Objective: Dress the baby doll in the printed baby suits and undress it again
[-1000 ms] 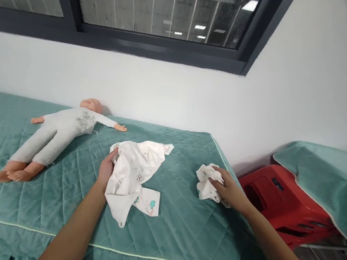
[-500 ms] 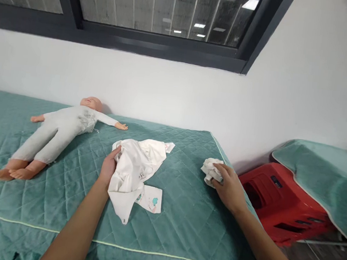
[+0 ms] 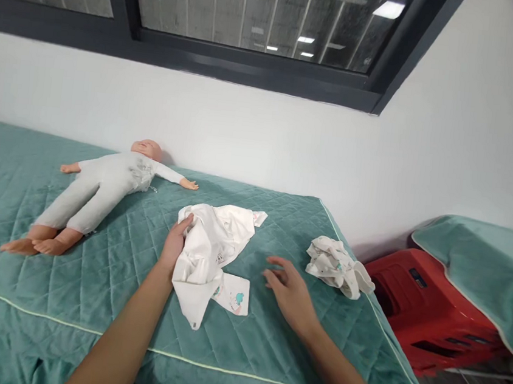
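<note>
The left hand [image 3: 174,246] grasped an edge of the white garment [image 3: 215,239] on the green quilted cover [image 3: 268,343], its arranging apparently in hand, while the right hand [image 3: 294,297], fingers empty and loosely curled, seemed needed for a second hold.

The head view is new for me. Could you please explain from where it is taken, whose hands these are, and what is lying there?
There is no machine here. A person wears a camera on the head, looking forward and down, so the two bare hands are their own. The left hand holds the edge of a white garment. The right hand holds nothing; it is between that garment and a crumpled printed cloth. Both lie on a green quilted cover. A doll lies on its back at the left.
</note>
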A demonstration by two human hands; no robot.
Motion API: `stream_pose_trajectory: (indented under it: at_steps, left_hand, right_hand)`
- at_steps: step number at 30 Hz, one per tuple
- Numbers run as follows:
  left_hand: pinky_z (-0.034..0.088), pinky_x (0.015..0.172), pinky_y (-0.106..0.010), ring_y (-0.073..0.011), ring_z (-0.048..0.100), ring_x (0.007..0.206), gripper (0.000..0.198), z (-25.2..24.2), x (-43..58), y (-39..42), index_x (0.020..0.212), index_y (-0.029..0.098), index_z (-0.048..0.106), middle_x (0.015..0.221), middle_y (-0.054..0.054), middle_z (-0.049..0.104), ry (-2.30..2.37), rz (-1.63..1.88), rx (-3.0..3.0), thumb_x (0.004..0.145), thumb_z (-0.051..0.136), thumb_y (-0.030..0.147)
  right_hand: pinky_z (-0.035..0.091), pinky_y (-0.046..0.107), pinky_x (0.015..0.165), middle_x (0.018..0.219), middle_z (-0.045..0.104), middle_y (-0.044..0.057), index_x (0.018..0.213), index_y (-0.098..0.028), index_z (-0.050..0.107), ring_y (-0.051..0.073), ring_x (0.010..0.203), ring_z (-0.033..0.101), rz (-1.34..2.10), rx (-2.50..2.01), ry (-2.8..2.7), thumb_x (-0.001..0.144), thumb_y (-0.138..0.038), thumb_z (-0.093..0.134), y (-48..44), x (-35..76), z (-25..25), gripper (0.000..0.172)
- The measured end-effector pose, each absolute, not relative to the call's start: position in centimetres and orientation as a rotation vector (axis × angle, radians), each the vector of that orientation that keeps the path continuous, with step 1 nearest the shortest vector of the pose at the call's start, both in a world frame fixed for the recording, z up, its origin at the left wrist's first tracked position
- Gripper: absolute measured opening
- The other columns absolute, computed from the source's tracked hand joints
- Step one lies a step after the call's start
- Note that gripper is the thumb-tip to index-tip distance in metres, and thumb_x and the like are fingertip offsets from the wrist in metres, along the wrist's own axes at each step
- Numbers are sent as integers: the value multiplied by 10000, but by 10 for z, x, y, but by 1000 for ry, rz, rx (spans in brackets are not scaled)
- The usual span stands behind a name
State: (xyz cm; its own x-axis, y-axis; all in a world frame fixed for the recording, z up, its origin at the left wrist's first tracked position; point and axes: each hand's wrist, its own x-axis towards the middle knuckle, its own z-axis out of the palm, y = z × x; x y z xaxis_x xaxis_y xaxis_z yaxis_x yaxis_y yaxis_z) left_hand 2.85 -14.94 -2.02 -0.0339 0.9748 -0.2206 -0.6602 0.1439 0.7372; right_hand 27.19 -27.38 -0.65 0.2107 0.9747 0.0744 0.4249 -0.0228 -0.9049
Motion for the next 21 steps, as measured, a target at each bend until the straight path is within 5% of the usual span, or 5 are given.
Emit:
stream_pose_trajectory:
  at_steps: [4,10,17,21]
  left_hand:
    - [531,743,-278,-201,696,766,426,-21,25,-159,987,142,683,876,-36,741,788,1453,499,647,827,353]
    - [534,711,-263,-177,691,738,404,-20,13,-193,1032,169,662,857,-14,730,761,1404,459,693,802,340]
    - [533,751,-302,-248,673,928,262,-11,-9,-214,948,163,686,953,-68,716,971,1347,538,710,758,248]
    - [455,936,-269,-254,504,1255,396,25,2,-210,1014,250,696,1195,-36,625,1150,1671,816,654,761,97]
  right_hand:
    - [592,386,693,807,713,72,895,-190,599,224,717,713,1269,-1499,-1035,776,-333,680,-223,211,-12,203]
    - [415,201,435,623,612,-54,884,-213,516,109,476,559,1236,-1456,-1033,654,-231,711,-189,179,-14,303]
    - [483,240,569,693,573,-35,802,-208,519,126,616,558,1214,-1302,-941,659,-259,534,-189,212,16,153]
    - [460,231,574,726,610,-19,821,-191,596,128,632,555,1305,-1098,-1014,668,-240,574,-186,234,80,162]
